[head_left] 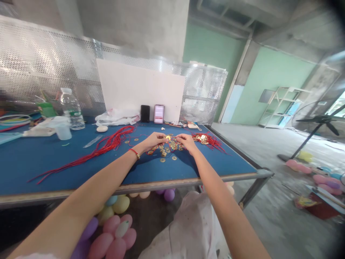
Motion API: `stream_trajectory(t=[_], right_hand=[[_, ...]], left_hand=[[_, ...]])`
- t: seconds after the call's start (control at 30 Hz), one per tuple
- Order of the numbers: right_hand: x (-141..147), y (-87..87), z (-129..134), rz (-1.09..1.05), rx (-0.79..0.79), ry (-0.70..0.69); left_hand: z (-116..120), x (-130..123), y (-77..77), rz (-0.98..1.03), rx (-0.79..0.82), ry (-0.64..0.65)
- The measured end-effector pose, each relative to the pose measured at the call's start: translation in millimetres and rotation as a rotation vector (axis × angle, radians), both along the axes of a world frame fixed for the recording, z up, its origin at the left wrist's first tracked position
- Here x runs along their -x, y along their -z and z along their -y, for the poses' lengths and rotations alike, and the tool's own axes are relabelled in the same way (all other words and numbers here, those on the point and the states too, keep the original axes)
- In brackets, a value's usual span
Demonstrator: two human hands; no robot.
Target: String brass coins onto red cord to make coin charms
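Over the blue table my left hand (pixel 155 141) pinches a gold-coloured coin (pixel 168 138) at its fingertips. My right hand (pixel 187 141) is closed on a thin red cord (pixel 174 139) just to the right of that coin. Loose coins (pixel 163 154) lie scattered on the cloth beneath both hands. A long bundle of red cords (pixel 107 144) stretches across the table left of my left hand. Right of my right hand is a pile of coins with red cords tied to them (pixel 206 139). The exact hole and knot at my fingertips are too small to make out.
A phone (pixel 159 114) and a black device (pixel 145 113) stand against a white board. Left are a water bottle (pixel 72 109), a plastic cup (pixel 62 128) and a white round object (pixel 102 128). Balloons (pixel 113 235) lie under the table; a fan (pixel 309 133) stands right.
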State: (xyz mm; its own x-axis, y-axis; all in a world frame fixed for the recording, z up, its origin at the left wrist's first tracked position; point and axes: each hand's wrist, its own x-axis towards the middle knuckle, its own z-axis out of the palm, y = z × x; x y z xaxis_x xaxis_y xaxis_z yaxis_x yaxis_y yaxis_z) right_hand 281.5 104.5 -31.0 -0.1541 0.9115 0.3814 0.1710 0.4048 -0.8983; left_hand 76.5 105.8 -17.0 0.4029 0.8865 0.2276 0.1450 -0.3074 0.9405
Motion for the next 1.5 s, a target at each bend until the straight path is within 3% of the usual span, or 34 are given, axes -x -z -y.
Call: stream_trajectory(t=[0.83,1.2,1.5], right_hand=[[-0.5,0.4,1.8,0.060,-0.012,-0.147],[-2.5,0.3,0.4,0.066,0.007,-0.133],[4.8,2.4,1.9,0.137,-0.067,-0.247]], left_hand=[[-2.0,0.9,4.0,-0.024,-0.004,0.002],[0.1,-1.8,4.4,-0.016,-0.015,0.002],[-5.3,-1.9,7.6,-0.119,-0.079,-0.029]])
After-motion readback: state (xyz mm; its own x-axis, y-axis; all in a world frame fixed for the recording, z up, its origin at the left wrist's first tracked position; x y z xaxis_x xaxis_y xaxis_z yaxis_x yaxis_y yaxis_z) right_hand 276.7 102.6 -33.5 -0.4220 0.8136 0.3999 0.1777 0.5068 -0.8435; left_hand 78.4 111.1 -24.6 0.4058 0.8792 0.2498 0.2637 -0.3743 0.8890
